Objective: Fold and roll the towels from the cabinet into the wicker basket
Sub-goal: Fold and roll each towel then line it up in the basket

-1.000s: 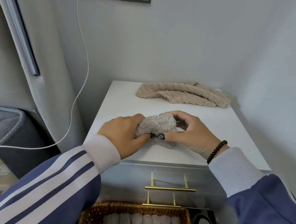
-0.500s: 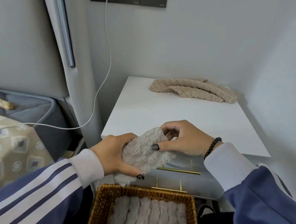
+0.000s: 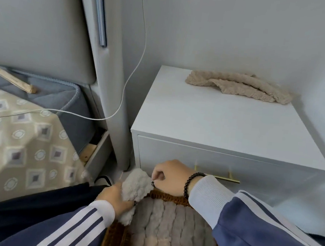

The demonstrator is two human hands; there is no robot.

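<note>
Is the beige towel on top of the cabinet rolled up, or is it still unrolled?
Unrolled. The beige towel lies loosely bunched in long, uneven folds at the back of the cabinet top, not a tight roll.

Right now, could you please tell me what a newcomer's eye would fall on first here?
Both hands, left hand and right hand, grip a fluffy off-white rolled towel over the far left corner of the brown wicker basket, which holds rows of rolled towels. A crumpled beige knitted towel lies at the back of the white cabinet.
</note>
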